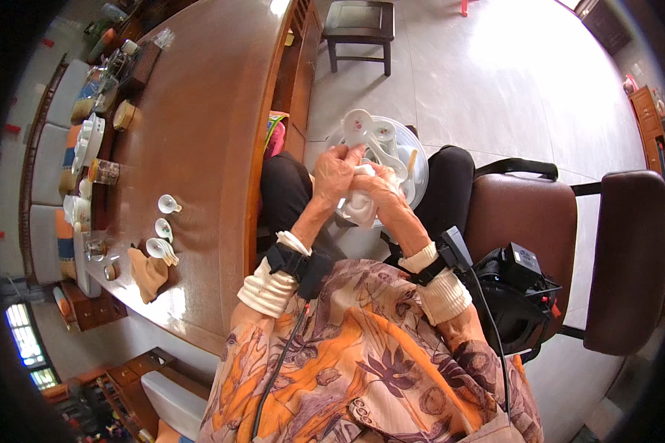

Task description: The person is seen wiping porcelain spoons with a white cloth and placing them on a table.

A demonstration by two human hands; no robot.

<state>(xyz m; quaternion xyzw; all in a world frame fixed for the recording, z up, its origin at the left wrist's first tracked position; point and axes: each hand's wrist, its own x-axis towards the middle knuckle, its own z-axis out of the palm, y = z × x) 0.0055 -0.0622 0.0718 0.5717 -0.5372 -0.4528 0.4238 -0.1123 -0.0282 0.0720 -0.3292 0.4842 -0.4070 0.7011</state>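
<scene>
My left hand (332, 173) grips a white soup spoon (358, 125) with a small floral print, its bowl pointing away from me. Bunched in my right hand (387, 191) is a white cloth (361, 206), pressed close to my left fingers. Both hands are over a round, pale plastic tub (420, 191) between my knees. Inside the tub lie several more white spoons (385, 131), partly hidden by my hands. How far the cloth wraps the held spoon's handle cannot be seen.
On the wooden table (210, 111) to my left are spoons (169, 204), a stack of spoons (158, 248) and a brown cloth (147, 274). Jars and dishes line its far side. A brown chair (523, 221) with a black bag (510, 304) stands right; a dark stool (359, 25) stands ahead.
</scene>
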